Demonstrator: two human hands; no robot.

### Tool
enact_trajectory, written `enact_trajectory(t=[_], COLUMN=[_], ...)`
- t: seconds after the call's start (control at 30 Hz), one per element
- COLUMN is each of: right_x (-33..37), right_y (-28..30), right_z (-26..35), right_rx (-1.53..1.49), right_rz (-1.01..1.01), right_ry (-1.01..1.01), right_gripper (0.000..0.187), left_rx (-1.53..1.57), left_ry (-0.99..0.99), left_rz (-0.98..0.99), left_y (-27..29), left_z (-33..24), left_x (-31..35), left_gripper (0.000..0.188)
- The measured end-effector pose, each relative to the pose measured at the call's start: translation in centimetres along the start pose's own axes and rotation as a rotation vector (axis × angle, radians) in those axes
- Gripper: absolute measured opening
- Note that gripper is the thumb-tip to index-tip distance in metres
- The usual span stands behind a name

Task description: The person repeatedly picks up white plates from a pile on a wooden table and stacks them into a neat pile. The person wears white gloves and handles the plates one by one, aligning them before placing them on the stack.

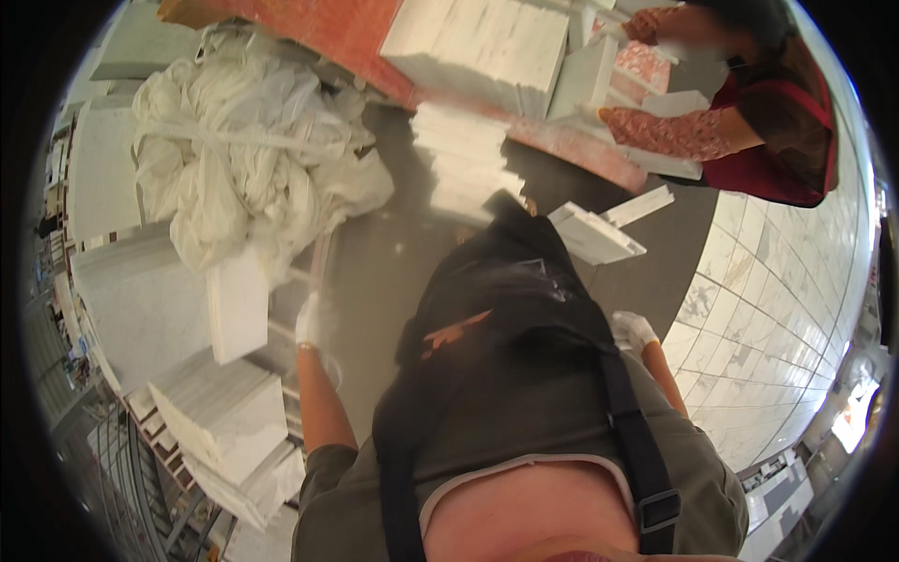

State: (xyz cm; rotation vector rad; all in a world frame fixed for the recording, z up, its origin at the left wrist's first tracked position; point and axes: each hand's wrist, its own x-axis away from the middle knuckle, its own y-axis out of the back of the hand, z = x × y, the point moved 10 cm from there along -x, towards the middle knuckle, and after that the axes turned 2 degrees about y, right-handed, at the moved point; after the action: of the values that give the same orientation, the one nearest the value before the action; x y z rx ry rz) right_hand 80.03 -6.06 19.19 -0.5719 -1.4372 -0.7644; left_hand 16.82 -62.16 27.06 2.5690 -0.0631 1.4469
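Observation:
My left hand (307, 320), in a white glove, hangs beside the slabs and pallet slats on the left. It is blurred, and its fingers cannot be made out. On the other side, my right hand (634, 330), also white-gloved, hangs by my hip with fingers loosely bent and nothing visible in it. Nearest to my left hand stands an upright group of white stone slabs (240, 304). In front of my dark apron (506, 281) is a stack of white tiles (464, 159), with several loose white tiles (596, 232) to its right.
A heap of whitish plastic sheeting (248, 155) lies over slabs at left. Ahead, a reddish bench (309, 33) carries a block of stacked tiles (478, 47). A co-worker's patterned sleeve (670, 134) reaches to tiles there. Veined tiles (758, 309) cover the area at right.

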Motion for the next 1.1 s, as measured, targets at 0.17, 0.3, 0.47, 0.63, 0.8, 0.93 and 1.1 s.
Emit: enact_trajectory(t=[0.17, 0.3, 0.47, 0.63, 0.8, 0.93, 1.1], right_x=[-1.3, -4.9, -2.8, 3.9, 2.5, 2.8, 6.2], right_y=[-0.2, 4.1, 3.5, -0.6, -8.4, -21.9, -23.3], right_z=[3.4, 2.7, 7.9, 7.3, -5.9, -16.4, -21.1], right_rx=[0.817, 0.926, 0.843, -0.205, 0.114, 1.39, 1.216], right_rz=[0.096, 0.094, 0.009, -0.148, -0.195, 0.166, 0.033], right_ry=[0.633, 0.557, 0.669, 0.327, 0.294, 0.904, 0.636], right_gripper=[0.028, 0.029, 0.025, 0.029, 0.027, 0.033, 0.031], left_rx=[0.055, -0.25, -0.234, -0.54, -0.6, -0.363, -0.553], left_ry=[0.159, 0.184, 0.24, 0.057, -0.006, -0.025, 0.008], left_rz=[-0.002, 0.011, 0.013, 0.092, 0.25, 0.132, 0.095], left_y=[-0.5, -1.4, -2.6, -1.8, 3.1, 10.8, 18.6], left_z=[4.3, 7.2, 9.9, 8.4, 3.1, -0.3, 1.4], left_x=[1.7, 2.6, 3.9, -0.4, -6.8, -7.9, -11.1], left_gripper=[0.026, 0.039, 0.046, 0.061, 0.068, 0.068, 0.072])
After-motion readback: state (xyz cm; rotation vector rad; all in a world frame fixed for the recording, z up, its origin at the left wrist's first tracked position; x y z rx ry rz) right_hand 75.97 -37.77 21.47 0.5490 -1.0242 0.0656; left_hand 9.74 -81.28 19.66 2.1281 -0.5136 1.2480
